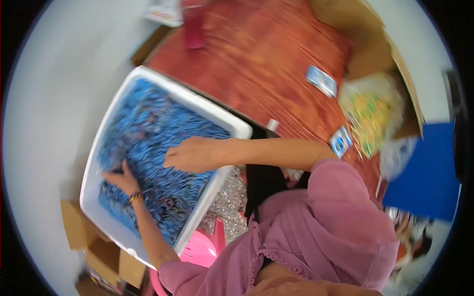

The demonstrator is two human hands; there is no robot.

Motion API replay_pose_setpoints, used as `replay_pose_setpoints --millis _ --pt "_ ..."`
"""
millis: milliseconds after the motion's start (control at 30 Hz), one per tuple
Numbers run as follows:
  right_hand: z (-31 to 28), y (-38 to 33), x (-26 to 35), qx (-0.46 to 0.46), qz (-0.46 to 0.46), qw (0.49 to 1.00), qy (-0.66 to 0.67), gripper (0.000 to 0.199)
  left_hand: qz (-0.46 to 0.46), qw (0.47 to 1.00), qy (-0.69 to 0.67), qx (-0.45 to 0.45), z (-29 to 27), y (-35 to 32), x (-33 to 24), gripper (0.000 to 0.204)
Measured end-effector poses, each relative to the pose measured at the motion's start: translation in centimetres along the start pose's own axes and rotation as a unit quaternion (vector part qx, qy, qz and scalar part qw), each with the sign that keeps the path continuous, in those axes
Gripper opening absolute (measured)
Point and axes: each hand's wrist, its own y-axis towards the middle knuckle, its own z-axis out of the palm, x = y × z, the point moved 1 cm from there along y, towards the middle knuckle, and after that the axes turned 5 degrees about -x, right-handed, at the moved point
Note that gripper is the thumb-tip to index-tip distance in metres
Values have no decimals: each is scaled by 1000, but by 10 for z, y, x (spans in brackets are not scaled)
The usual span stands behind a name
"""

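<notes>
While the left hand (122, 181) is hanging open, fingers spread, at or just above small blue pcs (163, 123) (blurred, material unclear), the right hand (190, 154) is hanging loosely curled; can't tell if it's gripping any. Pcs are filling a white rectangular plastic tub (197, 102). Risk: a hard sweep could be sending pcs overboard; leaning could be tipping the tub, support hidden. Qty: 2 hands, 1 tub, pcs uncountable, 1 pink plastic chair (200, 252); beyond, 1 shiny red-brown counter (256, 59) is carrying 2 flat blue-and-white packets (322, 81), 1 pinkish-red cylinder (193, 29).
</notes>
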Motion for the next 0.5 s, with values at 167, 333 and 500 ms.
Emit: replay_pose_setpoints --millis 167,333,500 --pt "-93 -223 -40 -417 262 870 -38 17 105 985 71 -120 -46 25 16 98" --pt "-133 -450 -31 -487 564 664 -65 13 139 982 -64 -107 -101 34 -97 78" --pt "-114 -488 -26 -352 509 781 -86 38 120 936 -330 -2 -127 -48 -269 45"
